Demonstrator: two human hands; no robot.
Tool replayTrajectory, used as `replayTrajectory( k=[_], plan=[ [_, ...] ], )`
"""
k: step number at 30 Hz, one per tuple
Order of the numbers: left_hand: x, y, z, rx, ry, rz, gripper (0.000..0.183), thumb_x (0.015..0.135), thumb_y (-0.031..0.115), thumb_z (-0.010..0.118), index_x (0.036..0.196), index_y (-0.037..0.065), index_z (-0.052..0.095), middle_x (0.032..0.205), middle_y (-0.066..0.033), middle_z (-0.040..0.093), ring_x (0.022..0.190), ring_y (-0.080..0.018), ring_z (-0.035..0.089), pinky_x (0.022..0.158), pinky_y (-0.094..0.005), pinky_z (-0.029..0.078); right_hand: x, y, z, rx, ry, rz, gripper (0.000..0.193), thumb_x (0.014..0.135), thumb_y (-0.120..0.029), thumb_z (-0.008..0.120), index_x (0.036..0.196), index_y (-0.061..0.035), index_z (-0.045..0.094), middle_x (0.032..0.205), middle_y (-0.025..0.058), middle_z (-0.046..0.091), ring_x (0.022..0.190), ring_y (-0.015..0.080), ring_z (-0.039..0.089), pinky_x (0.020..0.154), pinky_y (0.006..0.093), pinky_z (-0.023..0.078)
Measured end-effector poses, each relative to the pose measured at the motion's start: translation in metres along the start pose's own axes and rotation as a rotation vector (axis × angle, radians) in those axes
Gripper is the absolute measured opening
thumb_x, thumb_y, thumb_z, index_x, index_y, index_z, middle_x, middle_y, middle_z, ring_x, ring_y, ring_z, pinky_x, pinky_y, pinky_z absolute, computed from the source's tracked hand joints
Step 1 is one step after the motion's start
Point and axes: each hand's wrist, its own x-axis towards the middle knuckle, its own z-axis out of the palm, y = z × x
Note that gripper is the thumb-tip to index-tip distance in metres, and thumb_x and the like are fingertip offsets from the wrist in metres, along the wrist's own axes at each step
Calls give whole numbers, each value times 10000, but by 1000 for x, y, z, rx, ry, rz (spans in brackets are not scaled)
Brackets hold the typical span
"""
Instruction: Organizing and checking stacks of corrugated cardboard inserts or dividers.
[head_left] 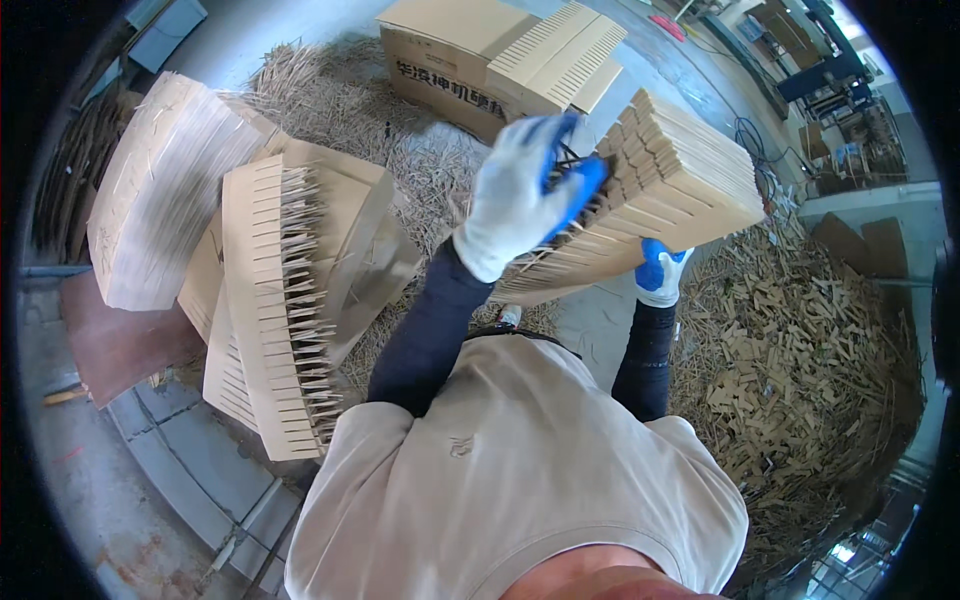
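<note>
A thick stack of slotted cardboard sheets (690,165) is tilted up in front of me. My right hand (660,272), in a white glove with blue coating, grips its lower edge; part of the fingers is hidden beneath the cardboard. At the stack's slotted left side is my left hand (520,195), gloved the same way and slightly blurred. Its thumb and fingers are bent around thin cardboard strips (568,160) that stick out of the slots.
To the left, another slotted stack (265,300) with protruding strips leans over more cardboard, beside a pale stack (170,190). A cardboard box (440,85) stands ahead with slotted sheets (560,50) on top. Scrap strips (330,100) cover the floor, and a large scrap heap (800,370) lies at right.
</note>
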Motion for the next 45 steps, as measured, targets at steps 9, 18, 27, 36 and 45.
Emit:
replayTrajectory(
  k=[9, 18, 27, 36, 45],
  plan=[
    [3, 8, 8, 36, -124, 54, 275, 761, 122, 658, 1026, 48, 644, 926, -125, 650, 852, -310, 631, 740, -382, 514, 0, 7, -17, 25, -2, 49, 951, 690, -466, 784, 1408, -99, 279, 1232, 58, 505, 1079, 196, 547, 884, 336, 464],
    [8, 6, 10, 81, -90, 118, 245, 694, 98, 648, 936, 62, 671, 873, -115, 657, 803, -300, 638, 716, -352, 522, -7, 6, -15, 342, -36, -21, 659, 724, -138, 714, 1285, -21, 389, 1158, 95, 544, 981, 210, 593, 844, 338, 500],
    [-14, -50, 11, -326, 499, -408, 273, 926, 114, 582, 1161, -24, 575, 1057, -83, 637, 892, -131, 604, 814, -276, 493, 1, 0, -21, 267, 50, -67, 715, 741, -178, 650, 1373, -58, 338, 1238, 73, 524, 1133, 227, 539, 969, 370, 436],
    [-15, 29, 1, 120, 91, 104, 522, 764, 356, 722, 1179, 67, 595, 1103, -126, 547, 1043, -339, 512, 887, -452, 431, 11, -12, 2, 107, -28, -79, 669, 720, -249, 745, 1249, -1, 418, 1063, 95, 591, 863, 190, 618, 730, 313, 519],
    [-22, 2, 16, 79, 148, 255, 237, 743, 158, 728, 950, 75, 646, 905, -84, 599, 850, -280, 579, 740, -396, 473, 7, -14, 20, 186, 39, -39, 579, 716, -279, 749, 1150, 23, 513, 990, 82, 628, 828, 159, 625, 730, 293, 513]
  ],
)
